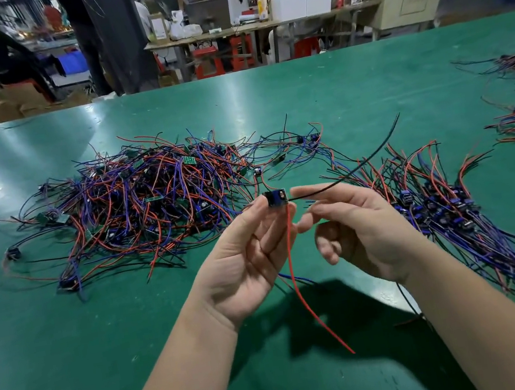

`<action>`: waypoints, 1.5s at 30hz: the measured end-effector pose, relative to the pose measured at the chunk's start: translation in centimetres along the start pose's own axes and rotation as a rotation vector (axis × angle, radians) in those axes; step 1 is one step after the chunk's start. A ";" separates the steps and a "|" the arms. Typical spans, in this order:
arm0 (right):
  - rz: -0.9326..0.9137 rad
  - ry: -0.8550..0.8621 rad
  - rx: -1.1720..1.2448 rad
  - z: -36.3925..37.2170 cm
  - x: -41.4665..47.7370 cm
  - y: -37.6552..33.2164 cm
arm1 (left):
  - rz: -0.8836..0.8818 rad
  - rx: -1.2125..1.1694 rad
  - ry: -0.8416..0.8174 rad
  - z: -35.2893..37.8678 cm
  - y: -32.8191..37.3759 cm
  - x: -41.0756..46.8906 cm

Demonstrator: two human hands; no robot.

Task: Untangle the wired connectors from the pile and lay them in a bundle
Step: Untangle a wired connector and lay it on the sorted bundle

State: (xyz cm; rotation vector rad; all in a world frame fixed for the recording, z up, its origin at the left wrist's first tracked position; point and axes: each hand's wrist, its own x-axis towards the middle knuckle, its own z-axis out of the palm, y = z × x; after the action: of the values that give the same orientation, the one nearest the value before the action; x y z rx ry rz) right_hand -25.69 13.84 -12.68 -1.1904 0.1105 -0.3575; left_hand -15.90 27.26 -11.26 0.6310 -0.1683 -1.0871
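Blue connector (pixel 275 198), seemingly square, red wire (pixel 290 257)

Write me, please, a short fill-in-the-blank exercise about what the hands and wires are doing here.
The left hand pinches a small blue-and-black connector; the thin wire hanging below it is ____.
The long wire leading away past the right hand is ____.
The tangled pile of coloured wires lies on the person's ____ side.
Missing words: red; black; left.
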 end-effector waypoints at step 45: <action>0.126 0.240 -0.063 -0.3 0.2 -0.6 | -0.013 0.705 -0.093 -0.9 -2.2 0.1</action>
State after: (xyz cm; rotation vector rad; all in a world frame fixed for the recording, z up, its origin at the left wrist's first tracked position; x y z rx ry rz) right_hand -25.70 13.36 -12.22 -1.1932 0.4062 -0.3869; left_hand -17.19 26.89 -13.23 1.2095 -0.6453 -1.0637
